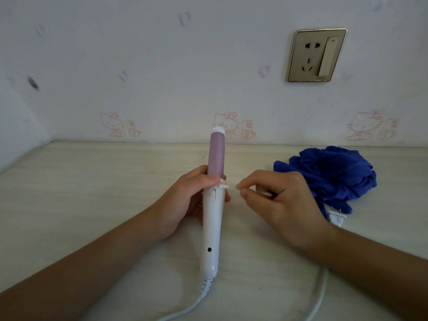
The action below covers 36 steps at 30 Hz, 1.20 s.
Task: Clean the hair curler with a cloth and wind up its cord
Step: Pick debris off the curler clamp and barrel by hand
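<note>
Left hand (183,200) wrapped round the hair curler (213,218) where handle meets barrel, tip toward the wall; right hand (282,200) just beside, fingertips pinched, on what I cannot tell; blue cloth (335,172) behind on the counter (92,181), plug (335,217) half-hidden beside it; cord (320,295) cut off below.

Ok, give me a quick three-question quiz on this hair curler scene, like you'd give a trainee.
1. Which hand grips the hair curler? A) the left hand B) the other hand C) neither
2. True or false: the plug is pushed into the wall socket.
3. Fill in: the blue cloth lies crumpled on the ____.
Key: 1 A. 2 False: the plug lies on the table by the cloth. 3 table.
</note>
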### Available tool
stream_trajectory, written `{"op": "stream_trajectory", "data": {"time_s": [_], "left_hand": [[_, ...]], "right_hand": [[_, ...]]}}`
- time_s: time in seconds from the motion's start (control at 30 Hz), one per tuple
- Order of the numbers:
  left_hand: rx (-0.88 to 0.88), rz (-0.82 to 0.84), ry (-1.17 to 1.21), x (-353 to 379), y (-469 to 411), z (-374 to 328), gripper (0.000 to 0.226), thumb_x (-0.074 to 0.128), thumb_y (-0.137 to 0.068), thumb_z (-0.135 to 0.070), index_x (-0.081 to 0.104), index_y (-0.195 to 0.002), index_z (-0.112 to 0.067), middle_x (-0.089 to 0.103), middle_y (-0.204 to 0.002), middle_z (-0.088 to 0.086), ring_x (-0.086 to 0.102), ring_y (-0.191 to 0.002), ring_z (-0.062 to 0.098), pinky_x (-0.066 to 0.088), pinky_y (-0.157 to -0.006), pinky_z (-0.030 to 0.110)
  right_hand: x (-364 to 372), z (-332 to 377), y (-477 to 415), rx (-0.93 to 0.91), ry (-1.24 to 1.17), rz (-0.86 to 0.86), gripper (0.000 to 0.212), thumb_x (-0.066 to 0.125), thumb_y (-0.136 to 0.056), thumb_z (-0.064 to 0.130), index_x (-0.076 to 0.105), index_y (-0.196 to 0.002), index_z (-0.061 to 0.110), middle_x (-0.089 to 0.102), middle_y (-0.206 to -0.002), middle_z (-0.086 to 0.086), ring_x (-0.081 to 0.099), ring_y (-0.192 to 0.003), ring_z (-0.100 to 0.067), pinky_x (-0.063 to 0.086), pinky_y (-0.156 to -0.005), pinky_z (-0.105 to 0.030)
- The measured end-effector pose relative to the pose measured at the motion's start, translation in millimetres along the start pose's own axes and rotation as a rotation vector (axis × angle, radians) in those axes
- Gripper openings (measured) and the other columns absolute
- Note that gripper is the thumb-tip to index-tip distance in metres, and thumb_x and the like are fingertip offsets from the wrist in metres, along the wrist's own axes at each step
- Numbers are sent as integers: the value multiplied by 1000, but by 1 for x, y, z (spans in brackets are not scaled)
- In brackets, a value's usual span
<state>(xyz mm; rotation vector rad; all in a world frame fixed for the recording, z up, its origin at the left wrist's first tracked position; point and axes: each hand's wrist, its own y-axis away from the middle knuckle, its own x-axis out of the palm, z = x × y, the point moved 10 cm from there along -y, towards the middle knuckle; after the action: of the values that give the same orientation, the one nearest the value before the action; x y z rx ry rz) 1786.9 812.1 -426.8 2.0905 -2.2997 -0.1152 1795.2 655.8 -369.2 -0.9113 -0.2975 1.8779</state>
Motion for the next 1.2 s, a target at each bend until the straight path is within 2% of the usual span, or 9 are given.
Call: {"op": "stream_trajectory", "data": {"time_s": [0.13, 0.23, 0.33, 0.47, 0.7, 0.77, 0.87, 1.0, 1.2], "left_hand": [[9, 9, -6, -3, 2, -1, 63, 65, -73, -49, 61, -123, -10, 75, -98, 14, 64, -86, 22, 44, -73, 40], [7, 4, -21, -2, 1, 1, 62, 66, -74, -49, 62, -122, -10, 76, -98, 13, 64, -86, 22, 43, -77, 44], [4, -18, -7, -3, 1, 3, 56, 67, -73, -48, 68, -117, -12, 76, -93, 7, 66, -85, 22, 43, -79, 45], [-2, -1, 5, -2, 2, 1, 60, 66, -75, -48, 64, -122, -10, 75, -95, 13, 64, -84, 21, 46, -72, 38], [-21, 76, 127, 4, 4, 1, 54, 63, -89, -35, 59, -133, -3, 74, -101, 23, 69, -69, 34, 58, -63, 38], [-28, 78, 125, 5, 5, 2, 53, 57, -92, -34, 56, -134, -1, 75, -98, 21, 69, -66, 37, 59, -62, 38], [-39, 55, 118, 6, 5, 5, 54, 58, -91, -36, 56, -133, -2, 76, -92, 16, 69, -65, 36, 59, -62, 38], [-9, -13, 2, 6, 3, 4, 44, 59, -88, -39, 63, -120, -9, 75, -86, 12, 71, -70, 22, 58, -62, 36], [10, -46, -28, 3, 6, 2, 39, 60, -92, -37, 63, -119, -8, 75, -88, 14, 71, -70, 22, 58, -64, 41]], "right_hand": [[4, 3, 3, -16, 25, 10, 12, 71, -92, 6, 76, -87, 16, 44, -49, -10, 39, -44, -25, 39, -47, -39], [0, -1, 2, 2, 4, -6, 11, 70, -93, 7, 76, -87, 14, 47, -50, -10, 41, -44, -25, 40, -48, -42], [11, 8, 4, -42, 12, 60, 11, 67, -93, 15, 77, -91, 21, 51, -51, -2, 42, -42, -19, 39, -45, -37], [-2, -6, 1, 40, 2, -39, 12, 68, -88, 10, 74, -80, 16, 44, -48, -2, 39, -44, -19, 35, -45, -29], [3, -6, 2, 53, -7, 6, 14, 70, -91, 11, 76, -83, 20, 45, -49, -7, 39, -45, -24, 35, -46, -36], [2, -3, 1, 39, 11, 2, 13, 68, -92, 22, 77, -83, 19, 45, -48, -6, 39, -44, -24, 35, -45, -38], [5, 9, 1, 18, 27, 20, 28, 59, -89, 40, 77, -82, 18, 45, -47, -5, 39, -44, -25, 35, -45, -39], [-6, 10, -13, 38, 194, 53, 12, 66, -78, 20, 72, -69, 18, 43, -44, 3, 40, -45, -19, 32, -46, -29], [-1, 21, -14, -1, 298, 121, 15, 66, -83, 20, 74, -71, 20, 43, -45, 15, 47, -48, -9, 28, -52, -15]]}}
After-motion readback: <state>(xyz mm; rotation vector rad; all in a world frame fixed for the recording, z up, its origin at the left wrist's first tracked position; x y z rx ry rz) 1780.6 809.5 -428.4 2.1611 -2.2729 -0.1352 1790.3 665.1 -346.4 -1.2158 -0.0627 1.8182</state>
